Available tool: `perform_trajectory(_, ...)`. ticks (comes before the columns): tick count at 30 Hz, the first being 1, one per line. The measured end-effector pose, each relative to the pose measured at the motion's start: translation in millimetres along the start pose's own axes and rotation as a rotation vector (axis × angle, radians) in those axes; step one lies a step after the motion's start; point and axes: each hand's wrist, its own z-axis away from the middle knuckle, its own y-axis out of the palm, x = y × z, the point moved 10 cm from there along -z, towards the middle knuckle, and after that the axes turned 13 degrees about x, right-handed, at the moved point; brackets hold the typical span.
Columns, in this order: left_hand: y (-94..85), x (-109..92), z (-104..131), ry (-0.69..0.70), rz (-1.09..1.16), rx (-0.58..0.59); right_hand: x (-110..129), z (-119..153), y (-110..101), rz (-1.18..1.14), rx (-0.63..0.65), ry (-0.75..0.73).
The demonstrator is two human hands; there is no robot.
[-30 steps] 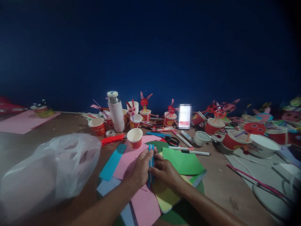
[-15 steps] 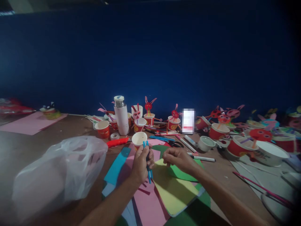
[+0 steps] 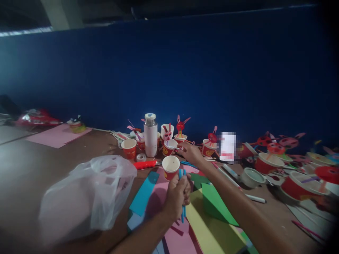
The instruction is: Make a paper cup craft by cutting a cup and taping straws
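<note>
My left hand (image 3: 178, 195) is closed around blue sticks (image 3: 183, 213), held upright over the coloured paper with their ends showing above and below the fist. Just behind that fist stands an empty paper cup (image 3: 171, 165) with a small dark speck inside. My right hand (image 3: 190, 153) stretches past it to the back of the table, fingertips drawn together beside a red paper cup (image 3: 168, 149) that carries a pink rabbit-like paper face (image 3: 167, 136). Whatever lies between those fingertips is too small to make out.
A white bottle (image 3: 150, 139), tape roll (image 3: 141, 157) and red cutter (image 3: 145, 164) stand left of centre. A plastic bag (image 3: 92, 194) lies at left. Under my arms are pink (image 3: 182, 236), yellow (image 3: 212, 229) and green (image 3: 215, 204) sheets. Markers and decorated cups crowd the right.
My right hand has moved from above the yellow paper to the cups at the back. The left hand still grips the blue sticks. The whole view has shifted, so things appear farther right and lower.
</note>
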Motion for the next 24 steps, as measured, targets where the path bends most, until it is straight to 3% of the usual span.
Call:
perform_trajectory(7,-4.4,3,0,0.001,0.051,-0.012,2,-29,25,0.15,0.043,-0.011)
perform_trajectory(13,-6.8,5,0,-0.046,0.055,-0.034,6,-35,35,0.23,0.062,0.0)
perform_trajectory(19,-4.7,2,0,-0.041,0.041,-0.018,17,-10,8,0.256,0.026,-0.016)
perform_trajectory(24,-2.0,-2,2,-0.043,-0.009,-0.002,12,41,-32,0.25,-0.071,0.013)
